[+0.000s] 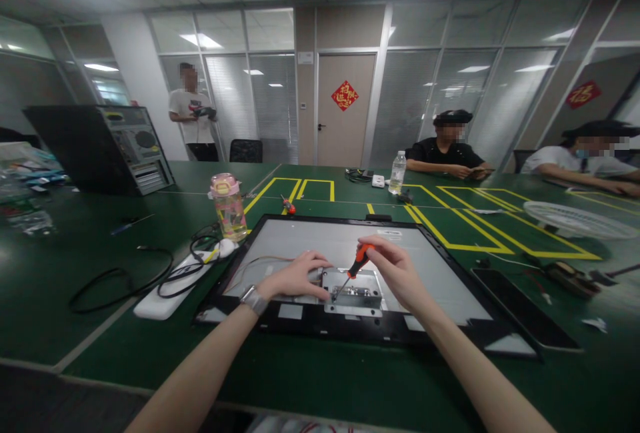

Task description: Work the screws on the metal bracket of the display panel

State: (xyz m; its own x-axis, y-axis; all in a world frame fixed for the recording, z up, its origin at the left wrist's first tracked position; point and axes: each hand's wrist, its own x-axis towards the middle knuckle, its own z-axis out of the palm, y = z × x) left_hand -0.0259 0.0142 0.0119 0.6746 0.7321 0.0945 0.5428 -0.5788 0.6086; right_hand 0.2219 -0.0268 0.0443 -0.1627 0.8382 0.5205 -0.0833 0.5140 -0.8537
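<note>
My right hand (393, 263) is closed around the handle of an orange-and-black screwdriver (361, 261). The shaft slants down to the left, its tip at the inner left part of a silver metal bracket (373, 280). At the bracket's left edge lies my left hand (300, 274), fingers and thumb spread apart, fingertips touching or very near the metal. The bracket sits on the grey back of a large flat display panel (425, 256) with a black frame, lying flat on the green table. Whatever is under the screwdriver tip is too small to make out.
Left of the panel are a white power strip (167, 290) with black cables, a pink-lidded bottle (230, 210) and a computer case (95, 146). A dark flat bar (525, 310) lies to the right. Another screwdriver (289, 205) lies behind. Several people are across the table.
</note>
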